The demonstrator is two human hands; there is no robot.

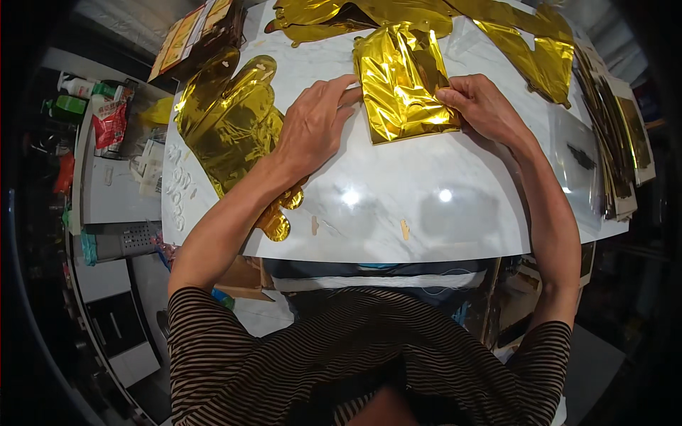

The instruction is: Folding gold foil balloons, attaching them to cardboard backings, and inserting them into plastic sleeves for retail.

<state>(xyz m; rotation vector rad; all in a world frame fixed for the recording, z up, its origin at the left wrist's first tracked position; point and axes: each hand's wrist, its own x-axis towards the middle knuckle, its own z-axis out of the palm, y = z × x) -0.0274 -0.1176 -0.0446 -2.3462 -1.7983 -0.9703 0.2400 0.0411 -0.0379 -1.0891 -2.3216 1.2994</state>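
Observation:
A folded gold foil balloon point(401, 89) lies on the white marbled table, its shiny creased surface forming a rough rectangle. My right hand point(486, 106) pinches its right edge between thumb and fingers. At its left edge rests my left hand point(316, 124), fingers stretched and apart, the tips touching or just beside the foil. Left of that hand, partly under my forearm, is a flat, unfolded gold foil balloon point(234, 128) with rounded lobes. More flat gold foil point(334, 18) spreads along the far side, and another piece point(533, 53) lies at the far right.
Stacked flat packages point(195, 39) stand at the back left. A pile of flat sleeves point(611, 135) lines the right edge, beside clear plastic bags point(572, 153). White curled bits point(177, 188) and small tan scraps point(405, 228) lie on the table point(469, 220). A side shelf point(117, 192) holds bottles and packets.

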